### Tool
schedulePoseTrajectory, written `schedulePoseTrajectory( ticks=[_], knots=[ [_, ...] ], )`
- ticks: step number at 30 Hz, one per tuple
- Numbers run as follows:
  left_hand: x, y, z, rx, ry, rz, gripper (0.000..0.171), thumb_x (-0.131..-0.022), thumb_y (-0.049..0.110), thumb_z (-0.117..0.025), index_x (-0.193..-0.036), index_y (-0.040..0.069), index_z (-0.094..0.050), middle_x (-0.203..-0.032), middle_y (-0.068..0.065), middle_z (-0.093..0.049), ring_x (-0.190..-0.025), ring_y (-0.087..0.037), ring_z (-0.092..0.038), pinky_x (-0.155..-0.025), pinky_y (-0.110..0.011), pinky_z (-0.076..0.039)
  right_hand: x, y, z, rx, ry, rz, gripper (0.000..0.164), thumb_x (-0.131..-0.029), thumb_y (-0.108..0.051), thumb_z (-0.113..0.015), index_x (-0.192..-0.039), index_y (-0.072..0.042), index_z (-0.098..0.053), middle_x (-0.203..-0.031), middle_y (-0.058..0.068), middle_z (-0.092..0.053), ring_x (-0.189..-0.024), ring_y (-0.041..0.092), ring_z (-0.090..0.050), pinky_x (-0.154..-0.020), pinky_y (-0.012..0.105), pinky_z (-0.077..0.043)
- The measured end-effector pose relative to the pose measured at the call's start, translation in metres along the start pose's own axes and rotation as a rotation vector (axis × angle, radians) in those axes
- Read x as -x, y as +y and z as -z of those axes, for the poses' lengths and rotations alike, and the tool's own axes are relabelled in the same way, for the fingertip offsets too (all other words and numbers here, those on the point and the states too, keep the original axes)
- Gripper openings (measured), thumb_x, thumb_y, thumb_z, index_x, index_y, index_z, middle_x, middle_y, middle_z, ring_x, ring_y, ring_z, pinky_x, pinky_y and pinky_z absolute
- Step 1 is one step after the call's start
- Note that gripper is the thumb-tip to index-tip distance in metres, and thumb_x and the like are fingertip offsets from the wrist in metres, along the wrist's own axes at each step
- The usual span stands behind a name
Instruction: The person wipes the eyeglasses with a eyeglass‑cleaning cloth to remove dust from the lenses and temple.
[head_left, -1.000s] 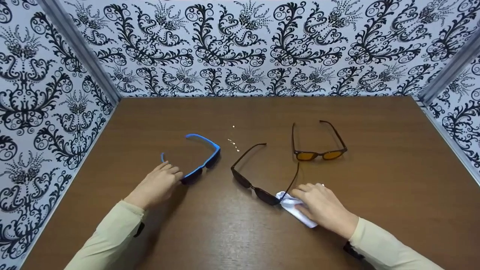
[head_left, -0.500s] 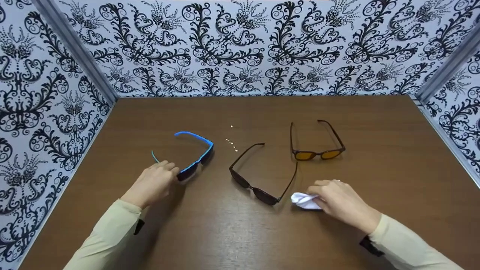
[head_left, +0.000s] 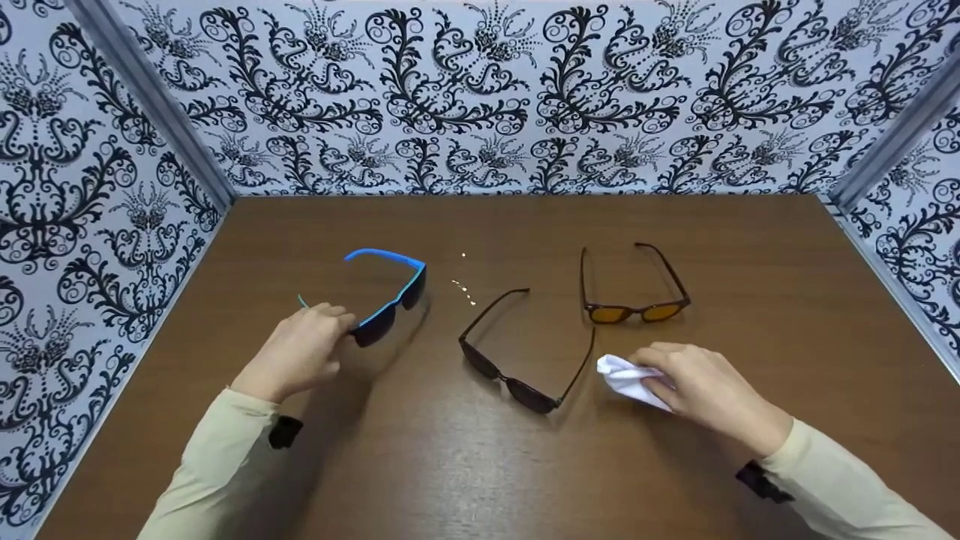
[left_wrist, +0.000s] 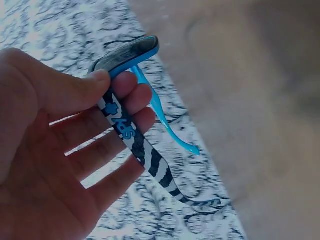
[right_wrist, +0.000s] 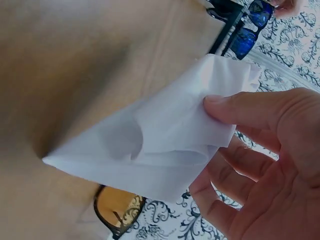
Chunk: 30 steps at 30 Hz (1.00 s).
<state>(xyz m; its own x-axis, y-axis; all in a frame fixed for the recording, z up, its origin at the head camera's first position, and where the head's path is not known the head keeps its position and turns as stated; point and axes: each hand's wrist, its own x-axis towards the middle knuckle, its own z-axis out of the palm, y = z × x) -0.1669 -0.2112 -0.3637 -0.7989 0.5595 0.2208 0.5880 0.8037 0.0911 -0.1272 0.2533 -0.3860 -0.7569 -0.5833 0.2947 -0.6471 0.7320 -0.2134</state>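
My left hand (head_left: pixel 300 349) pinches blue-framed sunglasses (head_left: pixel 386 311) near the hinge, lifted off the table. In the left wrist view the thumb presses by the lens, and the zebra-striped temple (left_wrist: pixel 160 167) lies across the fingers. My right hand (head_left: pixel 709 382) pinches a folded white cloth (head_left: pixel 630 379) between thumb and fingers; in the right wrist view the cloth (right_wrist: pixel 150 135) hangs to a point. Dark sunglasses (head_left: pixel 506 375) lie between the hands, temples spread, just left of the cloth and apart from it. Behind the right hand are glasses with orange lenses (head_left: pixel 636 311).
The brown wooden table (head_left: pixel 465 472) runs back to a patterned wall (head_left: pixel 480 97), with more patterned panels at left and right. Small bright specks (head_left: pixel 465 289) show on the table between the blue and dark sunglasses.
The right hand has drawn the cloth away from the dark sunglasses, to the right and up. The left hand has raised the blue sunglasses off the table.
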Motion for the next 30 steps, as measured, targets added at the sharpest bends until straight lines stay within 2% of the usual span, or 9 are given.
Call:
schedulePoseTrajectory(
  ticks=[4, 11, 14, 21, 26, 30],
  knots=[
    [-0.01, 0.017, 0.009, 0.021, 0.067, -0.026, 0.014, -0.077, -0.006, -0.066, -0.073, 0.005, -0.058, -0.071, -0.003, -0.053, -0.069, -0.028, -0.055, -0.062, -0.044, -0.048, -0.007, -0.001, 0.006, -0.025, 0.008, -0.011, 0.024, -0.074, 0.002, -0.075, -0.089, -0.014, -0.065, -0.082, -0.005, -0.064, -0.067, 0.014, -0.059, -0.053, 0.036, -0.047],
    [-0.032, 0.054, 0.017, 0.003, 0.157, -0.163, 0.015, -0.072, -0.004, -0.066, -0.068, 0.007, -0.056, -0.065, -0.002, -0.052, -0.065, -0.029, -0.057, -0.066, -0.045, -0.047, -0.021, -0.008, 0.013, -0.026, 0.048, -0.014, 0.026, -0.074, 0.004, -0.074, -0.09, -0.015, -0.066, -0.083, -0.006, -0.065, -0.07, 0.015, -0.06, -0.055, 0.036, -0.048],
    [-0.04, 0.068, 0.018, 0.011, 0.179, -0.189, 0.017, -0.071, -0.001, -0.066, -0.066, 0.008, -0.054, -0.062, 0.0, -0.05, -0.062, -0.029, -0.056, -0.063, -0.043, -0.045, -0.028, -0.012, 0.015, -0.019, 0.072, -0.023, 0.026, -0.075, 0.004, -0.074, -0.092, -0.015, -0.068, -0.085, -0.006, -0.066, -0.072, 0.014, -0.061, -0.057, 0.037, -0.049],
    [-0.062, 0.101, 0.007, 0.103, 0.243, -0.201, 0.014, -0.071, 0.002, -0.066, -0.066, 0.01, -0.055, -0.062, 0.0, -0.056, -0.06, -0.027, -0.059, -0.06, -0.043, -0.044, -0.047, -0.021, 0.017, -0.036, 0.125, -0.033, 0.024, -0.075, 0.003, -0.074, -0.092, -0.014, -0.069, -0.086, -0.006, -0.066, -0.072, 0.015, -0.061, -0.058, 0.038, -0.05],
    [-0.075, 0.116, -0.002, 0.201, 0.236, -0.166, 0.015, -0.074, 0.003, -0.067, -0.065, 0.013, -0.058, -0.06, 0.005, -0.054, -0.055, -0.02, -0.053, -0.06, -0.041, -0.045, -0.059, -0.027, 0.014, -0.057, 0.168, -0.023, 0.023, -0.075, 0.004, -0.075, -0.091, -0.011, -0.07, -0.086, -0.004, -0.066, -0.072, 0.016, -0.062, -0.06, 0.038, -0.051],
    [-0.087, 0.125, -0.007, 0.26, 0.234, -0.152, 0.015, -0.077, 0.005, -0.067, -0.067, 0.014, -0.06, -0.058, 0.006, -0.05, -0.055, -0.016, -0.05, -0.056, -0.035, -0.043, -0.068, -0.031, 0.008, -0.12, 0.209, -0.02, 0.027, -0.077, 0.003, -0.075, -0.101, -0.007, -0.069, -0.091, 0.001, -0.066, -0.074, 0.016, -0.061, -0.062, 0.037, -0.051]
  ],
)
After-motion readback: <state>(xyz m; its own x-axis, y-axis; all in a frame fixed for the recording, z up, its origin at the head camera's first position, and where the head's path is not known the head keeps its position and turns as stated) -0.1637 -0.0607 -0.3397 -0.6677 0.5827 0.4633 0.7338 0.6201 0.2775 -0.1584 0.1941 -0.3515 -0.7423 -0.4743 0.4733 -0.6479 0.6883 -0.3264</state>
